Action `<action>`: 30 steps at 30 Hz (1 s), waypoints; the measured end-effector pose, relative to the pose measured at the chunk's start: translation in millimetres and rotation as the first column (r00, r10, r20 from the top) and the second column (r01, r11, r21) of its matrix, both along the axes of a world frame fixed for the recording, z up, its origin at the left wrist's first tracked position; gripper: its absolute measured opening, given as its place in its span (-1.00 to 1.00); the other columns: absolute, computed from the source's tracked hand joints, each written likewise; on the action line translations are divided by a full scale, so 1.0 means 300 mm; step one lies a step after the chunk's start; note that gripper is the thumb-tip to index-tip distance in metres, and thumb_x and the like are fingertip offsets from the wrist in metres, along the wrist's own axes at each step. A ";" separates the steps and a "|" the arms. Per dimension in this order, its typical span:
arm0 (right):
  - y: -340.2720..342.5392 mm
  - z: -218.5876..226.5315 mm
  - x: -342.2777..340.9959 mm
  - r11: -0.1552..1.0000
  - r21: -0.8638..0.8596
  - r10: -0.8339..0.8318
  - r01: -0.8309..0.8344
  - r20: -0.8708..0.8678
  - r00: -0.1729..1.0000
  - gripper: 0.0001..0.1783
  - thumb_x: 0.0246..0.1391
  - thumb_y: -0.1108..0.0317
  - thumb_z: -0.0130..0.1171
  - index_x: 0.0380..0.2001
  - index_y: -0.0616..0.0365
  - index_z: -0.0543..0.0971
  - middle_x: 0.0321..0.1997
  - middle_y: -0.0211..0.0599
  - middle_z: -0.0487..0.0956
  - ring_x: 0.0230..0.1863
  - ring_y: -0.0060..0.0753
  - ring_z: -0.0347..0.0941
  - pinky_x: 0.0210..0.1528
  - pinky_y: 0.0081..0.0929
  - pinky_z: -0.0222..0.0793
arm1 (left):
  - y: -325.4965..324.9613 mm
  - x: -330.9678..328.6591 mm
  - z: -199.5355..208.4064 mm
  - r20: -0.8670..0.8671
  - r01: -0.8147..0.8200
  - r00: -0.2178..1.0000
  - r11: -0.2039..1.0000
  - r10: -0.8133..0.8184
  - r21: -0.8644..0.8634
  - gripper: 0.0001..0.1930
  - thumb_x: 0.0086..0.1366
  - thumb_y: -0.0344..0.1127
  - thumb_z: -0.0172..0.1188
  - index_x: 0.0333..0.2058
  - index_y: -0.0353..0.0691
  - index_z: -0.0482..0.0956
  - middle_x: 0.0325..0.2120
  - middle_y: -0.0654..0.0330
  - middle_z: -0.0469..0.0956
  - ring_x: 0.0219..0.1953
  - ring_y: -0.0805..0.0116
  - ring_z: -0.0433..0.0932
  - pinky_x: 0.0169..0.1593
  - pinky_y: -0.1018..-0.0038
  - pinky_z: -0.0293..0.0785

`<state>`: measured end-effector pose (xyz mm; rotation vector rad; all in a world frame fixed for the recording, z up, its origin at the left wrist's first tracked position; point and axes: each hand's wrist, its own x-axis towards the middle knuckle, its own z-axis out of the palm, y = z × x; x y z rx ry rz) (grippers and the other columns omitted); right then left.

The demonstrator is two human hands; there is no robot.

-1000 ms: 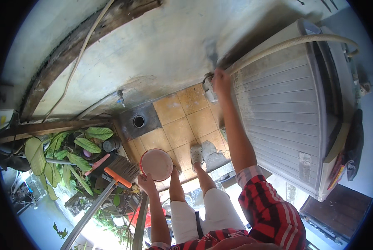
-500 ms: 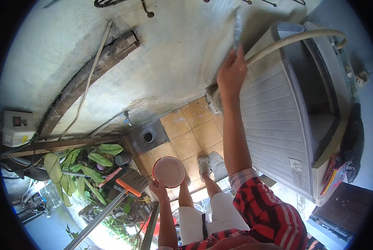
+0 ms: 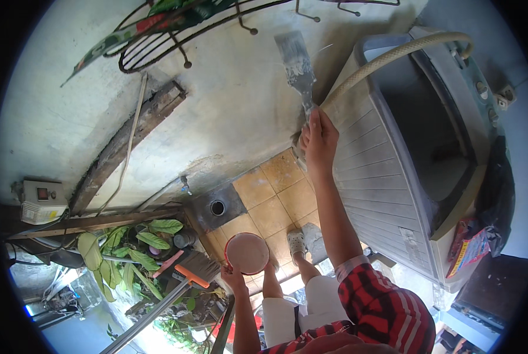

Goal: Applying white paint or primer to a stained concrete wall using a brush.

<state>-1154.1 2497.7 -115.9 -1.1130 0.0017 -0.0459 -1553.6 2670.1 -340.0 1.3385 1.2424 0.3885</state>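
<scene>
My right hand is closed round the handle of a flat, grey paintbrush, its wide end pointing up and specked with white. The brush is in front of the stained, pale wall; whether it touches the wall I cannot tell. Low down, my left hand grips the edge of a round, red-rimmed tub. Inside the tub is a pale, smooth surface. The left fingers are partly hidden beneath it.
Close on the right stands a washing machine with a ribbed hose arching over it. A wire rack juts from the wall above. Below left are a broom and leafy plants. A drain hole opens in the floor.
My right hand has come down and slightly left, and the brush has turned from edge-on to show its broad side. The view has shifted, bringing more of the wire rack in.
</scene>
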 end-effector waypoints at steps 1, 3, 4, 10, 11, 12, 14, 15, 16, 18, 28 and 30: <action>0.002 -0.013 0.042 0.995 0.095 0.000 -0.003 0.027 1.000 -0.76 0.37 0.20 0.05 -0.28 0.14 0.52 -0.59 -0.74 0.18 -0.62 -0.88 0.04 -0.62 -0.69 -0.05 | -0.003 -0.001 -0.003 0.011 -0.021 1.000 0.999 0.022 -0.030 -0.73 0.10 -0.49 0.24 -0.52 -0.19 0.25 -0.56 0.39 0.24 -0.51 0.56 0.19 -0.43 0.56 0.15; 0.036 -0.029 0.099 0.985 0.173 -0.017 0.010 0.041 0.999 -0.79 0.36 0.21 0.06 -0.27 0.12 0.51 -0.60 -0.71 0.14 -0.64 -0.84 0.02 -0.62 -0.69 -0.06 | -0.008 -0.012 -0.003 0.026 -0.004 1.000 1.000 0.004 -0.017 -0.72 0.11 -0.50 0.25 -0.51 -0.17 0.25 -0.55 0.39 0.24 -0.50 0.57 0.19 -0.43 0.56 0.15; 0.072 -0.045 0.127 0.969 0.249 -0.020 0.008 0.048 0.999 -0.81 0.35 0.22 0.06 -0.25 0.10 0.51 -0.61 -0.69 0.10 -0.65 -0.81 0.00 -0.61 -0.69 -0.06 | -0.005 -0.024 -0.005 0.022 -0.017 1.000 1.000 0.017 -0.016 -0.71 0.12 -0.50 0.25 -0.51 -0.16 0.25 -0.55 0.40 0.24 -0.50 0.57 0.19 -0.43 0.57 0.15; 0.146 -0.027 0.250 0.936 0.350 0.001 -0.049 0.137 0.991 -0.72 0.32 0.16 0.14 -0.31 0.16 0.56 -0.63 -0.69 0.18 -0.64 -0.82 0.06 -0.63 -0.68 -0.04 | -0.033 -0.018 0.050 -0.013 -0.002 1.000 1.000 0.002 0.003 -0.72 0.16 -0.52 0.25 -0.52 -0.14 0.27 -0.56 0.42 0.24 -0.52 0.62 0.18 -0.44 0.60 0.11; 0.156 -0.020 0.265 0.932 0.360 -0.002 -0.045 0.130 0.991 -0.72 0.32 0.16 0.14 -0.31 0.16 0.56 -0.63 -0.69 0.18 -0.64 -0.82 0.06 -0.63 -0.68 -0.04 | -0.039 -0.010 0.067 -0.020 0.000 1.000 1.000 0.000 0.013 -0.72 0.16 -0.52 0.25 -0.52 -0.14 0.27 -0.56 0.42 0.24 -0.52 0.62 0.18 -0.44 0.60 0.11; 0.165 -0.015 0.278 0.932 0.355 0.012 -0.072 0.167 0.986 -0.72 0.32 0.16 0.13 -0.27 0.18 0.58 -0.64 -0.69 0.18 -0.65 -0.82 0.06 -0.63 -0.68 -0.04 | -0.044 0.000 0.083 -0.031 0.002 1.000 1.000 -0.001 0.026 -0.72 0.16 -0.52 0.25 -0.52 -0.14 0.26 -0.56 0.43 0.24 -0.52 0.63 0.18 -0.45 0.60 0.11; 0.183 -0.003 0.313 0.929 0.357 0.028 -0.097 0.194 0.981 -0.71 0.32 0.16 0.13 -0.23 0.20 0.59 -0.65 -0.68 0.17 -0.65 -0.81 0.06 -0.64 -0.68 -0.04 | -0.068 0.027 0.131 -0.008 -0.038 0.999 0.999 0.038 -0.038 -0.73 0.17 -0.53 0.23 -0.51 -0.15 0.26 -0.56 0.42 0.27 -0.52 0.63 0.21 -0.44 0.62 0.15; 0.190 0.003 0.334 0.934 0.339 0.039 -0.114 0.220 0.975 -0.71 0.32 0.17 0.14 -0.20 0.21 0.60 -0.65 -0.68 0.17 -0.65 -0.81 0.07 -0.64 -0.68 -0.03 | -0.071 0.032 0.133 -0.016 -0.039 0.999 0.999 0.038 -0.031 -0.73 0.17 -0.53 0.23 -0.51 -0.15 0.26 -0.56 0.42 0.27 -0.52 0.63 0.21 -0.44 0.62 0.15; 0.195 0.012 0.352 0.938 0.320 0.051 -0.131 0.246 0.968 -0.70 0.31 0.17 0.14 -0.17 0.22 0.61 -0.66 -0.68 0.18 -0.64 -0.81 0.08 -0.64 -0.68 -0.03 | -0.072 0.032 0.137 -0.016 -0.019 1.000 0.999 0.019 -0.032 -0.73 0.18 -0.52 0.22 -0.50 -0.15 0.26 -0.55 0.41 0.30 -0.51 0.64 0.23 -0.43 0.62 0.18; 0.199 0.031 0.389 0.953 0.282 0.046 -0.113 0.233 0.971 -0.71 0.31 0.17 0.15 -0.18 0.22 0.61 -0.66 -0.67 0.19 -0.64 -0.82 0.07 -0.63 -0.67 -0.03 | -0.060 0.013 0.121 -0.081 0.023 0.996 1.000 -0.023 -0.009 -0.74 0.21 -0.51 0.21 -0.49 -0.17 0.26 -0.55 0.39 0.34 -0.48 0.65 0.28 -0.40 0.63 0.22; 0.122 -0.113 0.271 0.915 -0.345 -0.131 0.209 0.236 0.963 -0.71 0.31 0.25 0.13 -0.30 0.31 0.60 -0.65 -0.65 0.26 -0.60 -0.81 0.07 -0.58 -0.64 -0.02 | -0.084 0.088 0.143 -0.072 0.049 0.996 0.999 -0.048 0.019 -0.80 0.19 -0.54 0.20 -0.46 -0.19 0.32 -0.52 0.36 0.38 -0.46 0.61 0.35 -0.38 0.62 0.27; 0.101 -0.136 0.160 0.949 -0.273 -0.119 0.159 0.157 0.980 -0.70 0.31 0.25 0.12 -0.32 0.32 0.59 -0.65 -0.65 0.25 -0.60 -0.80 0.06 -0.58 -0.64 -0.03 | -0.073 0.091 0.146 -0.061 0.031 0.998 0.999 -0.030 0.021 -0.80 0.19 -0.54 0.19 -0.46 -0.20 0.32 -0.51 0.36 0.38 -0.46 0.61 0.35 -0.37 0.62 0.28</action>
